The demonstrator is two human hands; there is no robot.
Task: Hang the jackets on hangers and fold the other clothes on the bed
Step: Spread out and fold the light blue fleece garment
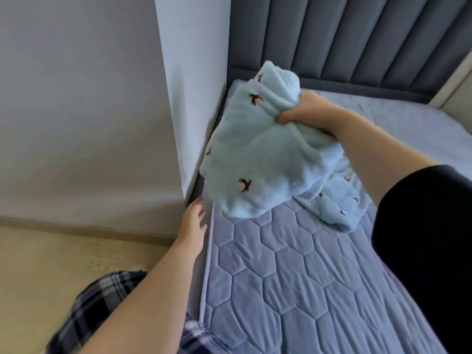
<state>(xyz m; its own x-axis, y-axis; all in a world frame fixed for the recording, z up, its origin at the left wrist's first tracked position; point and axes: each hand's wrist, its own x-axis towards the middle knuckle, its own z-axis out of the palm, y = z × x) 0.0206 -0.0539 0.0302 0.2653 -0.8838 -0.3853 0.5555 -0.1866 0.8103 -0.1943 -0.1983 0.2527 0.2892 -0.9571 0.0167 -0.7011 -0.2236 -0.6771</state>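
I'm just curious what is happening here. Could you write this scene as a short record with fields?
garment: light blue fleece garment, small dark bird motifs, partly lifted, one end on the mattress
right hand: grips the garment's bunched top
left hand: open, at the mattress edge near the garment's lower hem
backdrop: grey padded headboard

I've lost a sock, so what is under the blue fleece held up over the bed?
Under the blue fleece, which the right hand grips, only the quilted mattress shows. Where its lower folds rest on it, whatever lies beneath is covered.
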